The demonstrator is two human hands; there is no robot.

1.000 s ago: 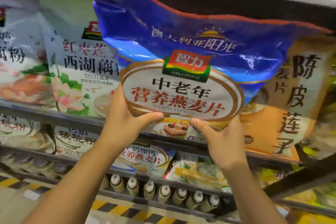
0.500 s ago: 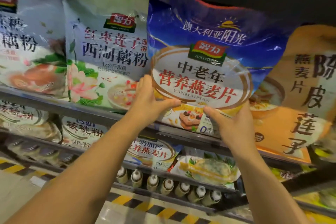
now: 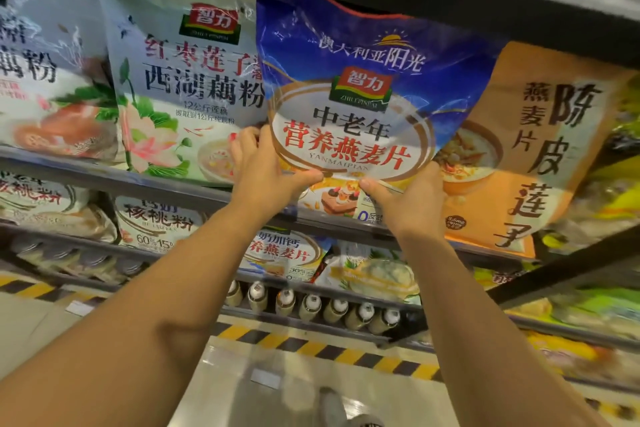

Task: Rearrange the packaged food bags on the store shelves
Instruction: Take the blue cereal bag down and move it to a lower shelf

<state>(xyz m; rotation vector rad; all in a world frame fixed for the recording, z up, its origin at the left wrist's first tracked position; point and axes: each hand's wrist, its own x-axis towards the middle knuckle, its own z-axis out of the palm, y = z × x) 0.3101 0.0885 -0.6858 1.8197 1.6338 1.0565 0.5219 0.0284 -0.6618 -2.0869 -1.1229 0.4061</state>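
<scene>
A large blue oatmeal bag [image 3: 363,80] with a white oval label stands upright on the upper shelf [image 3: 104,173], between a pale green lotus-root powder bag [image 3: 180,87] and an orange oatmeal bag [image 3: 540,156]. My left hand [image 3: 263,177] grips its lower left edge, thumb across the front. My right hand [image 3: 408,201] grips its lower right edge the same way. The bag's top edge reaches up under the shelf above.
A grey-white bag [image 3: 45,80] stands at the far left. The shelf below holds more bags [image 3: 156,222], and a row of small bottles [image 3: 311,305] lines the shelf under that. Yellow-black hazard tape [image 3: 311,347] marks the floor. A shoe [image 3: 346,409] shows at the bottom.
The blue bag has gone from tilted out in front of the shelf to standing back in its slot between the neighbouring bags. Both hands moved inward with it.
</scene>
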